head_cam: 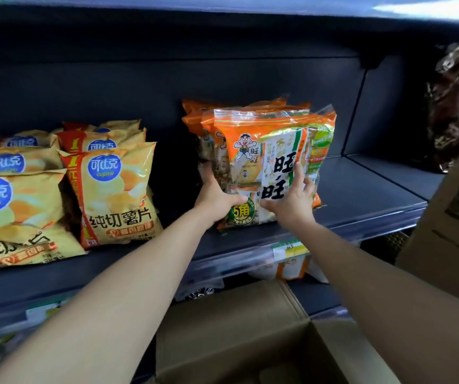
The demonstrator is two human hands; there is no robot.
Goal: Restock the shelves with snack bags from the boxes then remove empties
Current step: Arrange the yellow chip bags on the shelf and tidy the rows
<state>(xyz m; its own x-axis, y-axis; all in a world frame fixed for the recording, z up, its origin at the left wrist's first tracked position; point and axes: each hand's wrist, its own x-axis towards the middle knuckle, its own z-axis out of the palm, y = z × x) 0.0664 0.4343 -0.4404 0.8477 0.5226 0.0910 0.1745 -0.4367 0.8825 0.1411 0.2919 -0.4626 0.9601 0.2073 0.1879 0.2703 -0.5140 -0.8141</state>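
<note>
Head view: the front orange rice-cracker bag (267,162) stands upright on the dark shelf (361,195), close to the shelf's front edge, held between both bare hands. The left grip (217,198) has hold of the bag's lower left corner, thumb laid across the printed face and the other fingers tucked behind the bag's left edge. The right grip (292,200) lies on the bag's lower right face with its back to the camera, fingers spread and fairly straight, pressing on the wrapper rather than closing round it.

Right behind this bag, and touching it, more orange bags (195,117) stand in a row running back and to its left. Well to the left of the bag, past a bare gap of shelf, yellow potato-chip bags (117,189) lean in overlapping rows on the same shelf. Just below the bag, a green and yellow price label (289,249) sits in the shelf's front rail, and under that, orange and white packets (292,268) show on the lower shelf. Further below the bag, an open cardboard box (236,328) has its flaps raised. To the bag's right, a second cardboard box (450,217) fills the frame's edge, with dark brown glossy bags (458,92) above it, blurred.
</note>
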